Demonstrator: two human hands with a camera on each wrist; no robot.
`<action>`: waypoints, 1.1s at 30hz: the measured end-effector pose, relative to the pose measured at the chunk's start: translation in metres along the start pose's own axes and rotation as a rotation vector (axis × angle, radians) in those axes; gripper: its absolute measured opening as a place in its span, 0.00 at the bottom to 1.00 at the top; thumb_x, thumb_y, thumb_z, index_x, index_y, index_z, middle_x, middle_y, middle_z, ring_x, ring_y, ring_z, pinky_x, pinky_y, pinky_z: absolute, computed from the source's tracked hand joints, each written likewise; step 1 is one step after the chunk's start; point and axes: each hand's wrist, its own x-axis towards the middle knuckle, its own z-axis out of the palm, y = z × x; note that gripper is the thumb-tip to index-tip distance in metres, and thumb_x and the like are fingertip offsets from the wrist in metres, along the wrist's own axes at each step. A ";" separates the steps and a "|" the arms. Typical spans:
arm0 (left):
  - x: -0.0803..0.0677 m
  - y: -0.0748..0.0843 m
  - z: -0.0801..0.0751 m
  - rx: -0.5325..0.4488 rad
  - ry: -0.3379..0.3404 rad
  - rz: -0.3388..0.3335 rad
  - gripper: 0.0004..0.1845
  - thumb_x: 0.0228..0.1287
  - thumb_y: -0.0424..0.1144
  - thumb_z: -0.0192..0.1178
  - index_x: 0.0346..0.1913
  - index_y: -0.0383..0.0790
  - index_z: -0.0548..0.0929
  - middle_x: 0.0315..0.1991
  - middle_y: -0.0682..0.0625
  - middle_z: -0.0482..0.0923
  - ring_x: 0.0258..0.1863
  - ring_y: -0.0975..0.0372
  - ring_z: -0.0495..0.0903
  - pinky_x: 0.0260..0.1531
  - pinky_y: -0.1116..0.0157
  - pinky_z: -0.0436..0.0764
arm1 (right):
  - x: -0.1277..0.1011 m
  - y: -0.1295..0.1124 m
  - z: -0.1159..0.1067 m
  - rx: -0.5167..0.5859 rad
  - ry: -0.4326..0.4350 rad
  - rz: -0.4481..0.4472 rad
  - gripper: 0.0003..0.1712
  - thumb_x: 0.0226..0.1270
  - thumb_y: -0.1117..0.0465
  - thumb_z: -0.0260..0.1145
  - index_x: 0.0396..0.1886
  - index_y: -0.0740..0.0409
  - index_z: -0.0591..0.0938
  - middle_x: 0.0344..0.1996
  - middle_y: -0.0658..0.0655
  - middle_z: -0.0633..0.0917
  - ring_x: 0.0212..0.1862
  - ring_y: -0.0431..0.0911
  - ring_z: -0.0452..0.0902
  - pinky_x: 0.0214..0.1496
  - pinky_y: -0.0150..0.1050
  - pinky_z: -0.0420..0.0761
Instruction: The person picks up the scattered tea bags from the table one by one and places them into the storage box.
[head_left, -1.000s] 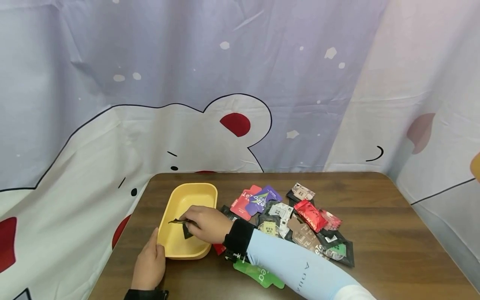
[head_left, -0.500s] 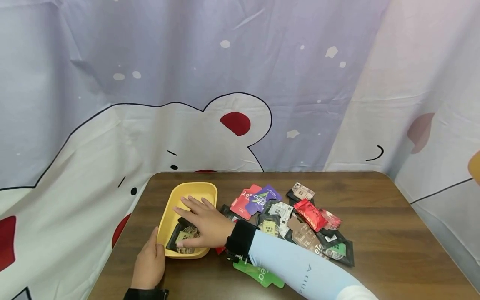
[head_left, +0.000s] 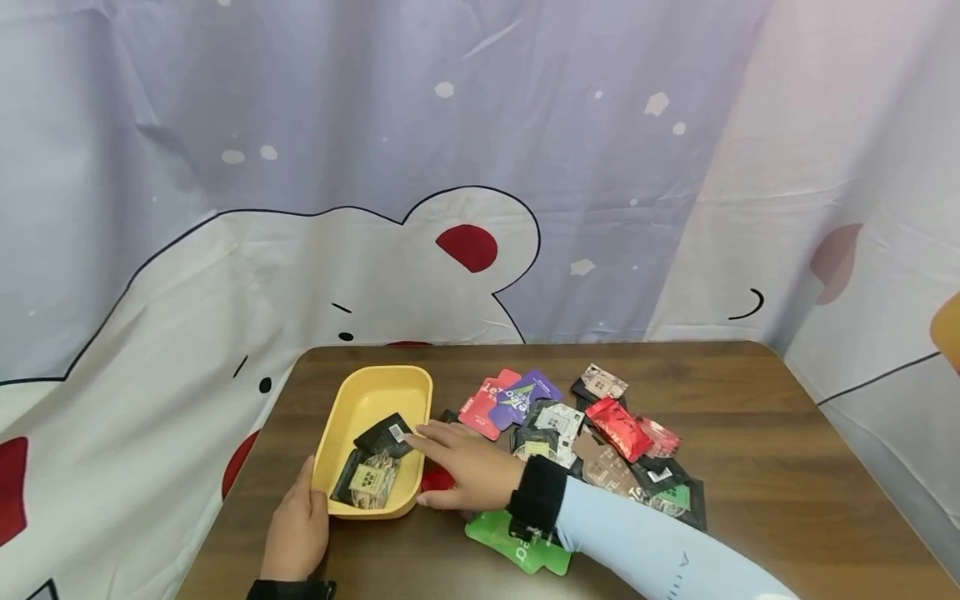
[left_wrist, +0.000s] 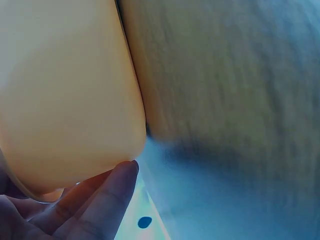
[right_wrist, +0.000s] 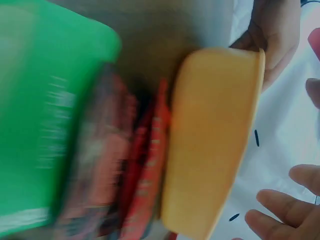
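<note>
My left hand (head_left: 295, 525) holds the near-left corner of a yellow plastic tray (head_left: 427, 392); in the left wrist view its fingers (left_wrist: 107, 205) lie against the tray's outer wall. Inside the tray are a black sachet (head_left: 378, 435) with a small white label and a patterned sachet (head_left: 371, 482) with a yellowish label, overlapping another dark one. Over the tray's right rim, my right hand (head_left: 474, 468) has its fingers spread and nothing in its grasp. A red sachet (head_left: 437, 477) shows partly below that hand.
Right of the tray lies a loose pile: a purple packet (head_left: 525, 398), a pink packet (head_left: 486, 408), a shiny red sachet (head_left: 621, 429) and several dark ones. A green packet (head_left: 517, 542) lies nearer on the wooden table (head_left: 795, 492). A printed curtain (head_left: 600, 167) hangs behind.
My right hand has let go of a dark sachet in the tray, spread its fingers and moved right to the rim. The left hand stays at the tray.
</note>
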 end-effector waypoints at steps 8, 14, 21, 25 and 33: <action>0.002 0.003 -0.002 -0.004 0.003 -0.030 0.32 0.77 0.35 0.33 0.81 0.32 0.45 0.76 0.26 0.54 0.74 0.36 0.59 0.70 0.38 0.64 | -0.046 0.006 0.008 -0.067 -0.015 0.010 0.41 0.72 0.39 0.62 0.79 0.48 0.64 0.73 0.54 0.72 0.73 0.48 0.68 0.75 0.53 0.70; 0.000 0.004 -0.001 -0.008 0.004 -0.041 0.32 0.77 0.35 0.33 0.81 0.32 0.45 0.77 0.27 0.53 0.75 0.36 0.58 0.71 0.38 0.63 | -0.081 0.014 0.015 -0.069 -0.047 0.017 0.32 0.70 0.42 0.64 0.69 0.49 0.75 0.66 0.51 0.78 0.67 0.46 0.75 0.69 0.47 0.77; -0.001 0.005 -0.001 -0.010 0.004 -0.049 0.32 0.78 0.35 0.33 0.81 0.33 0.44 0.77 0.28 0.52 0.75 0.36 0.57 0.72 0.38 0.62 | -0.106 0.020 0.018 -0.058 -0.089 0.085 0.36 0.70 0.39 0.63 0.73 0.49 0.72 0.68 0.54 0.76 0.70 0.51 0.72 0.71 0.51 0.75; -0.001 0.005 -0.001 -0.009 0.001 -0.043 0.32 0.78 0.35 0.32 0.81 0.33 0.44 0.77 0.28 0.52 0.75 0.36 0.57 0.72 0.39 0.62 | -0.114 0.020 0.024 -0.107 -0.091 0.108 0.41 0.68 0.33 0.62 0.74 0.48 0.71 0.68 0.55 0.76 0.69 0.51 0.73 0.70 0.51 0.76; -0.001 0.004 0.001 -0.014 -0.002 -0.040 0.32 0.78 0.35 0.33 0.81 0.32 0.45 0.77 0.28 0.52 0.76 0.36 0.57 0.72 0.39 0.62 | -0.122 0.017 0.033 -0.151 -0.076 0.140 0.40 0.63 0.37 0.68 0.72 0.47 0.73 0.69 0.56 0.75 0.69 0.51 0.73 0.69 0.50 0.76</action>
